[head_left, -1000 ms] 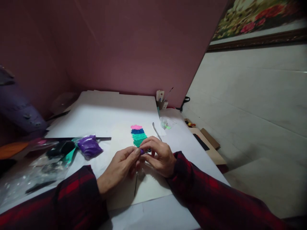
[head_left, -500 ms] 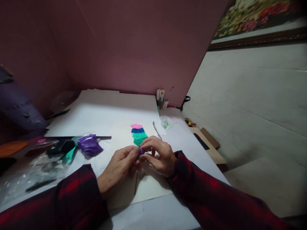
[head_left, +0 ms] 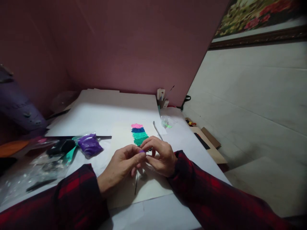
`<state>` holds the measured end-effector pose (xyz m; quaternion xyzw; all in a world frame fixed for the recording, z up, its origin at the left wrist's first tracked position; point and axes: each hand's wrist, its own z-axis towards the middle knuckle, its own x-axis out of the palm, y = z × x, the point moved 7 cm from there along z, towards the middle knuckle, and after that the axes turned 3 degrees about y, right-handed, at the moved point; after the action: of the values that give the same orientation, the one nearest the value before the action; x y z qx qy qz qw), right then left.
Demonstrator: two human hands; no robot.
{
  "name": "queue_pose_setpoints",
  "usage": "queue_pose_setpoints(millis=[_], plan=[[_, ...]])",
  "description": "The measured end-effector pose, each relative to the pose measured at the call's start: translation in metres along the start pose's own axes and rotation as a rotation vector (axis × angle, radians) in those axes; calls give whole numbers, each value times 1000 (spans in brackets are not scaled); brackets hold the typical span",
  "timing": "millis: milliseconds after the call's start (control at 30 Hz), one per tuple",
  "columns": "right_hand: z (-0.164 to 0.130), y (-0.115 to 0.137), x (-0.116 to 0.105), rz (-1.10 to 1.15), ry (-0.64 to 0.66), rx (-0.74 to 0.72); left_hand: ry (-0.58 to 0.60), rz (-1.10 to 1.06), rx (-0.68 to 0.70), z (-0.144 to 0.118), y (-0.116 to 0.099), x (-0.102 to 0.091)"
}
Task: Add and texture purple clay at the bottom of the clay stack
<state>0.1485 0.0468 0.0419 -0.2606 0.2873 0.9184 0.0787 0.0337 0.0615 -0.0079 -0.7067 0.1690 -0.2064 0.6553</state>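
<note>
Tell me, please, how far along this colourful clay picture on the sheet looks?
Done: pink, blue and green bands are laid on the sheet. In hand: the left hand and right hand pinch a small purple piece just below them. Left: no purple band shows yet; the bag of purple clay looks well filled.

No legible text anywhere.
</note>
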Motion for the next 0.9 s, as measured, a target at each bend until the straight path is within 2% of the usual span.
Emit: queue_pose_setpoints(millis=[167, 367, 567, 733, 900], plan=[[0, -3, 2, -19, 40, 69, -23, -58, -6, 0, 3, -2], [0, 1, -2, 5, -35, 4, -13, -42, -3, -1, 0, -1], [-1, -3, 1, -13, 24, 39, -19, -80, 8, -3, -1, -2], [-1, 0, -2, 11, -16, -13, 12, -32, 19, -2, -2, 0], [0, 0, 0, -20, 15, 7, -4, -40, 4, -2, 0, -2]])
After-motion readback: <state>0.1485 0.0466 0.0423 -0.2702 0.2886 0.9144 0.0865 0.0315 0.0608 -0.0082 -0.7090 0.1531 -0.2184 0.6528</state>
